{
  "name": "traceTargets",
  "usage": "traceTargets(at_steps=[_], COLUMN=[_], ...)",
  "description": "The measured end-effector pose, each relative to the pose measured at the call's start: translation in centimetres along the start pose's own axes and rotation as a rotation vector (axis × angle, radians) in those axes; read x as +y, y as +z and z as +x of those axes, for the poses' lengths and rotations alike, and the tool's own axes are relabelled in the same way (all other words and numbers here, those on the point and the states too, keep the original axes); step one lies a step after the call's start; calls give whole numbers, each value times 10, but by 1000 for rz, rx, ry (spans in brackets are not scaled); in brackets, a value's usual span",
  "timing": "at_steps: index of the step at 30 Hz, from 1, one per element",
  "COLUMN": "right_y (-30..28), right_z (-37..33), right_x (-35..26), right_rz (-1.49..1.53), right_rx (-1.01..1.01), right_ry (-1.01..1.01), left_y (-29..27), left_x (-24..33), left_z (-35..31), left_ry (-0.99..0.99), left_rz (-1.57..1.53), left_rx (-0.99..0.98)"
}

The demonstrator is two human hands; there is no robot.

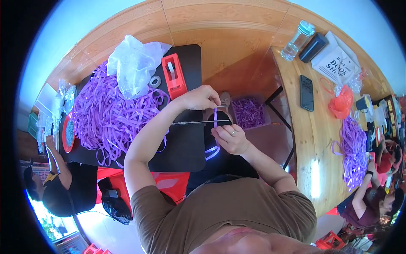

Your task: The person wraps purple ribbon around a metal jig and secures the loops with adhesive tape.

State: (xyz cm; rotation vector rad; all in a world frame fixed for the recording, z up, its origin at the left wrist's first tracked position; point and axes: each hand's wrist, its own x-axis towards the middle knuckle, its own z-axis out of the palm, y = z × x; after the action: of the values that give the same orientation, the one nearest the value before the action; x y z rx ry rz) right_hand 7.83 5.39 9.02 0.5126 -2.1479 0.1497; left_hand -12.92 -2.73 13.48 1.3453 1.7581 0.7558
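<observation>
In the head view, the left arm bends at the elbow, and the left hand (200, 98) tips down, its fingers pinched close on one purple ribbon (215, 114); the right hand (231, 139) sits lower, fingers curled and pinched on that ribbon too; between the hands, the ribbon crosses one thin rod (192, 122); on the dark surface (182, 148) are one red tape holder (177, 87), one grey ring (151, 81), one cloudy bag (132, 63) and one big ribbon heap (112, 116).

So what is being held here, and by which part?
A purple ribbon strap: the left hand pinches the top of its visible stretch; the right hand holds it lower in the picture, just below the thin rod.
</observation>
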Motion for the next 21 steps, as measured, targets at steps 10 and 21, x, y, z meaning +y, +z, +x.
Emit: traceTargets(at_steps=[10,21], right_y=[-1,-11], right_z=[-1,4], right_x=[0,-9], right_rz=[13,11], right_rx=[-86,-79], right_ry=[-46,-66], left_y=[2,8], left_x=[1,10], left_z=[-1,-14], left_ry=[4,82], left_rz=[17,30], left_rx=[-16,128])
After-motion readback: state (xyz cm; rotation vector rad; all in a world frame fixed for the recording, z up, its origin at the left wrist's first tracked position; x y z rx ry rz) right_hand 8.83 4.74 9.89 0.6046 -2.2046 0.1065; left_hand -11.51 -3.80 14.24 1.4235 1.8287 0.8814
